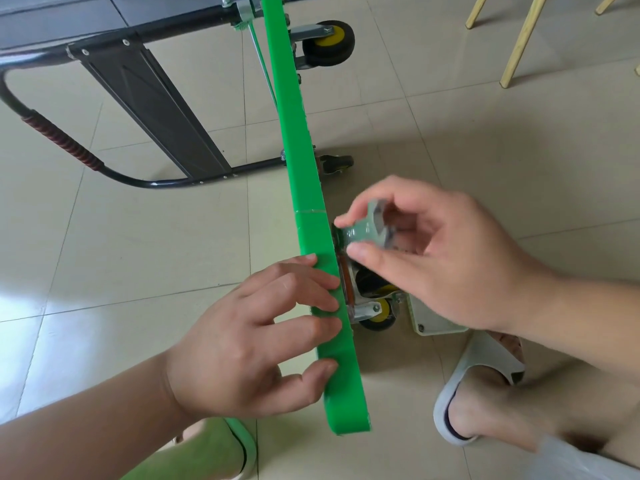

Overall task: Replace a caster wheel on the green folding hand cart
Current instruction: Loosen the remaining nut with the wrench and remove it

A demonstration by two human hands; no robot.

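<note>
Pinching a small grey-green wrench (367,230) between thumb and forefinger, the right hand (450,258) hovers just beside the green cart deck (301,150). The wrench's near end is close against the deck's underside; whether it sits on a bolt I cannot tell. The deck stands on its edge on the tiled floor (485,133). Left hand (242,348) rests on the deck's upper edge, fingers fairly straight and spread, thumb touching too, gripping nothing. Below the right hand is a caster wheel (379,315), yellow hub, black tyre, in a metal bracket against the deck. Two more casters (329,43) show farther along. The black handle frame (52,133) lies left. A white slipper (474,362) is bottom right, wooden chair legs (523,39) top right.
</note>
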